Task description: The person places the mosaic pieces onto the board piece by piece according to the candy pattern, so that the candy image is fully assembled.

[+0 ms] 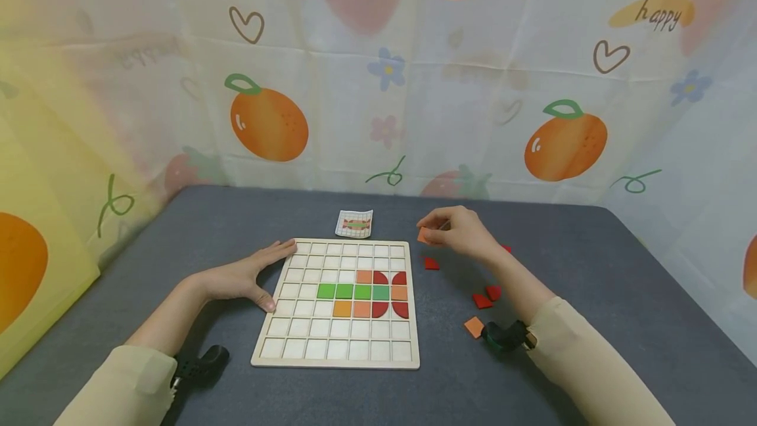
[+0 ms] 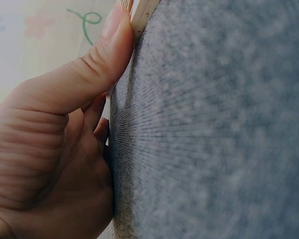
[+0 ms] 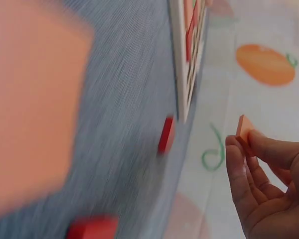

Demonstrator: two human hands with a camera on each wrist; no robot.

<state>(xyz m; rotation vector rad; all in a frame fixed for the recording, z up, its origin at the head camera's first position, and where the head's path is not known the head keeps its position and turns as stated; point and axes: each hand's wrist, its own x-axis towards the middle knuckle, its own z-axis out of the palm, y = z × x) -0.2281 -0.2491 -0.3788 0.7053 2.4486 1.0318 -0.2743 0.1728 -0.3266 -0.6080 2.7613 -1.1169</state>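
Note:
A wooden grid board (image 1: 334, 365) lies on the table. In its cells sit green tiles (image 1: 344, 291), light orange tiles, a yellow-orange tile (image 1: 342, 308) and red quarter-round tiles (image 1: 380, 309). My left hand (image 1: 239, 276) rests at the board's left side, fingers reaching the far corner and thumb (image 2: 107, 62) against the edge. Beyond the board's far right corner, my right hand (image 1: 458, 232) pinches an orange tile (image 3: 245, 132) between thumb and fingers, raised above the table. Its fingers partly cover the tile in the head view.
A small pattern card (image 1: 355, 223) lies behind the board. Right of the board are loose red tiles (image 1: 431, 263) and an orange square tile (image 1: 474, 327) near the right wrist. One red piece (image 1: 506, 248) is partly hidden by the right arm. A printed curtain (image 1: 378, 104) hangs behind the table.

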